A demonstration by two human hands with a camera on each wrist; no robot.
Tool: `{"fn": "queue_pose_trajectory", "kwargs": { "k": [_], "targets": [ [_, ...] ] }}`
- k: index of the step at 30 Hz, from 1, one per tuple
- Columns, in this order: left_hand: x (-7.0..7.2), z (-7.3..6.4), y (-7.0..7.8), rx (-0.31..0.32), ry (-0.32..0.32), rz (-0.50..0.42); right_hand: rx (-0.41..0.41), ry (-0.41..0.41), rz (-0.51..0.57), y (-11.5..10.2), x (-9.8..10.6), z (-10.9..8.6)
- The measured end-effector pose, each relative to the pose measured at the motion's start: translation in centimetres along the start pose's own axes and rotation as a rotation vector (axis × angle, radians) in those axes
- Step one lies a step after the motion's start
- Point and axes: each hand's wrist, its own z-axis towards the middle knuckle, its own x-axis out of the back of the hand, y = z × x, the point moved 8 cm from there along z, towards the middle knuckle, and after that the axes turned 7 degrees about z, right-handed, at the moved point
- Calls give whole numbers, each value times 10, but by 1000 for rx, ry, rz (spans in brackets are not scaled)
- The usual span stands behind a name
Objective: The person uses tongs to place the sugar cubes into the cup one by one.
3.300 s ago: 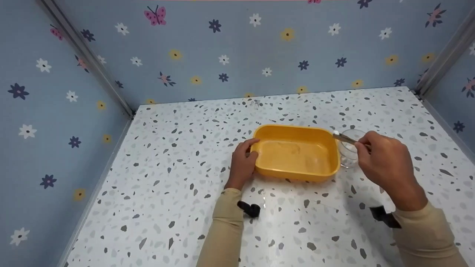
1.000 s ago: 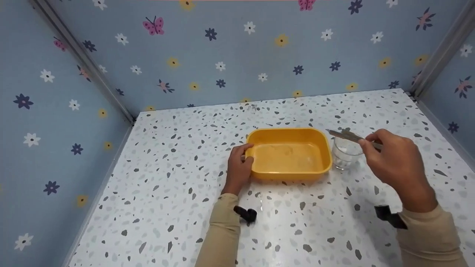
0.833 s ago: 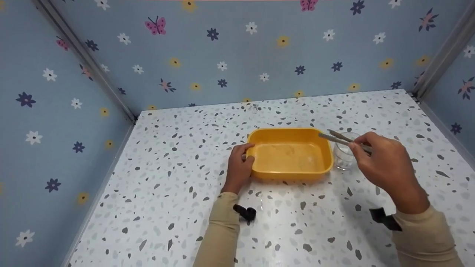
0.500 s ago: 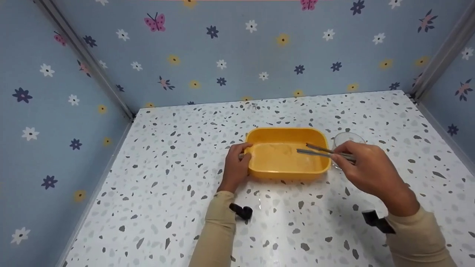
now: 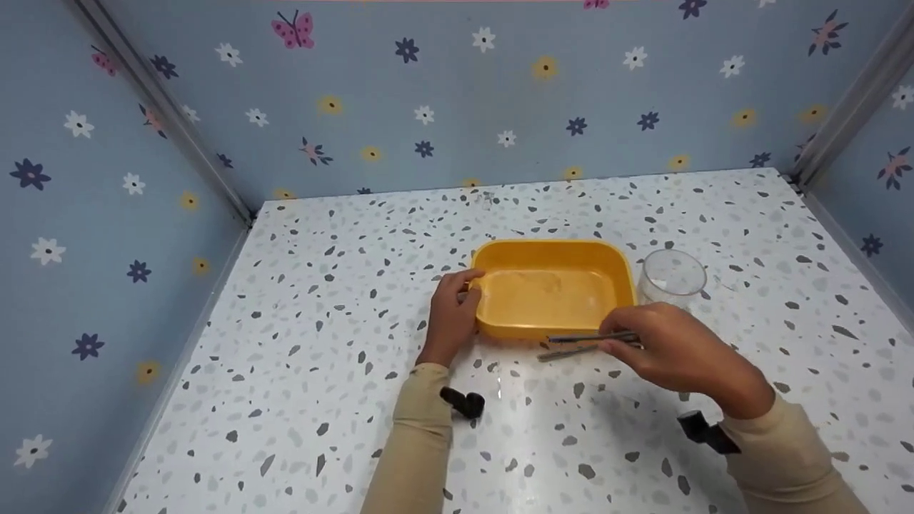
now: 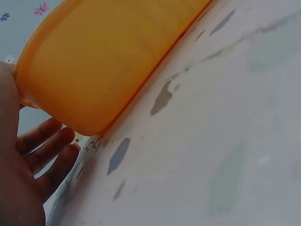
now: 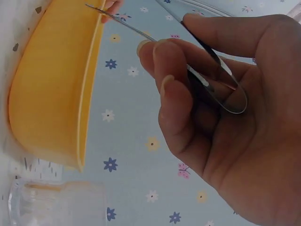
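A yellow plastic tub [image 5: 543, 300] sits on the speckled table, with faint marks on its floor. My left hand [image 5: 453, 314] grips its left end; in the left wrist view the lower fingers [image 6: 47, 148] lie loosely below the rim. My right hand [image 5: 675, 351] pinches a pair of metal tweezers [image 5: 582, 338] over the tub's front right edge. Their tips are apart with nothing visible between them, and the bent end of the tweezers [image 7: 237, 109] lies near the palm. A clear drinking glass [image 5: 673, 275] stands right of the tub, partly covered by my right hand.
Flower-patterned blue panels [image 5: 443, 86] enclose the table [image 5: 321, 300] at the back and both sides. A black strap piece [image 5: 464, 403] sits at the left sleeve, another black strap piece [image 5: 707, 432] at the right one.
A small white piece was at the tweezers' tips at first and is gone from them now. My right hand has swung from above the glass leftward and nearer, past the tub. Left hand keeps its grip.
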Motion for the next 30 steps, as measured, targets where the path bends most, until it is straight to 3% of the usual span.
{"fn": "queue_pose_trajectory", "kwargs": {
  "k": [5,11,22,30],
  "targets": [
    [-3,-3,1,10,4,-16,-7,-56,-17,5,-15,2],
    [-4,0,2,2,2,-32,-6,-65,-56,12,-26,3],
    [2,3,2,0,5,-30,-75,-172,-111,25,-41,6],
    [-1,4,-3,7,0,-41,-70,-169,-182,28,-49,6]
  ]
}}
